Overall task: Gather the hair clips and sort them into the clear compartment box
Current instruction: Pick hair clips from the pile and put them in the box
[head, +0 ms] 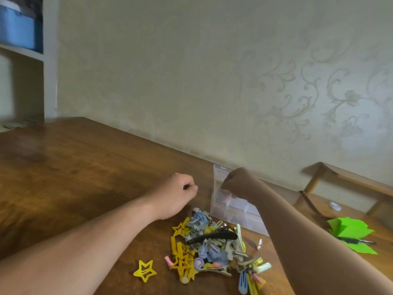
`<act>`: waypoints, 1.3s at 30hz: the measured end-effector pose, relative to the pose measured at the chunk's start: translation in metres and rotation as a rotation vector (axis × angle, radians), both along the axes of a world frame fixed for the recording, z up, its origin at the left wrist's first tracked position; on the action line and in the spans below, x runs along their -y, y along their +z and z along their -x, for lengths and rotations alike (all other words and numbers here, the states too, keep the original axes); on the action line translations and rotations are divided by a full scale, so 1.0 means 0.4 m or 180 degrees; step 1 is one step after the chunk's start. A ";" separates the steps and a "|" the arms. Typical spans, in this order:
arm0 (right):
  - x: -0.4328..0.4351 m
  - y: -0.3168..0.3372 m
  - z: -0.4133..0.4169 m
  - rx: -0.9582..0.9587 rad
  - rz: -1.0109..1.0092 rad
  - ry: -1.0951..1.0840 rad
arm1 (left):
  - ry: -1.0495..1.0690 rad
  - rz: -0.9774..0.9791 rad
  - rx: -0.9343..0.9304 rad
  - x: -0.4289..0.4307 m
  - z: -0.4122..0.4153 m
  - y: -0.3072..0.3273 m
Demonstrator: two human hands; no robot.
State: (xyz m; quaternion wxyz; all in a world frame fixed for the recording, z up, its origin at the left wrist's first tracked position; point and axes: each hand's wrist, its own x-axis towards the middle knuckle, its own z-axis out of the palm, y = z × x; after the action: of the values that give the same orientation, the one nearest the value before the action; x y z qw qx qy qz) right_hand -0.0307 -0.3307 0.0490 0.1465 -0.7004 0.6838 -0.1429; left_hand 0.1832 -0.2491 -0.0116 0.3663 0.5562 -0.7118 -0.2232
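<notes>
A heap of hair clips [212, 248] in yellow, blue, grey and pink lies on the wooden table [74, 177]; a long black clip [212, 237] rests on top, and a yellow star clip [145, 272] lies apart to the left. Behind the heap is the clear compartment box [234, 209], its lid raised. My left hand [176, 194] hovers left of the box with fingers curled; nothing shows in it. My right hand [236, 182] is over the box, fingers curled down at its lid edge; whether it grips the lid or a clip is hidden.
Green paper sheets [350, 233] with a dark pen lie at the right. A wooden chair [340, 179] stands against the patterned wall. A white shelf with a blue bin [19, 28] is at the far left.
</notes>
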 end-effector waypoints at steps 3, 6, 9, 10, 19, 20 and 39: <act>-0.011 -0.001 0.007 0.0067 0.0064 0.0017 | 0.0014 0.0017 0.0043 0.002 0.001 0.000; -0.025 -0.004 0.016 0.0201 0.0179 0.0040 | 0.0044 0.0046 0.0073 0.001 -0.001 -0.002; -0.048 0.001 0.032 0.0364 0.0357 0.0088 | 0.0087 0.0070 0.0148 0.002 -0.002 -0.005; -0.058 0.005 0.038 0.0403 0.0422 0.0114 | 0.0105 0.0083 0.0173 0.001 -0.002 -0.005; -0.194 0.007 0.115 0.1018 0.1304 0.0118 | 0.0236 0.0061 0.0532 -0.012 0.020 -0.001; -0.211 0.003 0.126 0.1105 0.1436 0.0118 | 0.0270 0.0023 0.0589 -0.009 0.025 0.002; -0.340 0.033 0.223 -0.0349 0.0581 0.1039 | 0.0425 -0.0008 0.0125 0.012 0.043 0.003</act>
State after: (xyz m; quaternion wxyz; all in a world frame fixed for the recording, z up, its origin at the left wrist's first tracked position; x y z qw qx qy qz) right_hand -0.1199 -0.1948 0.0623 0.0661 -0.8191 0.5524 -0.1402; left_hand 0.1660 -0.2540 -0.0104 0.3656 0.6071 -0.6799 -0.1882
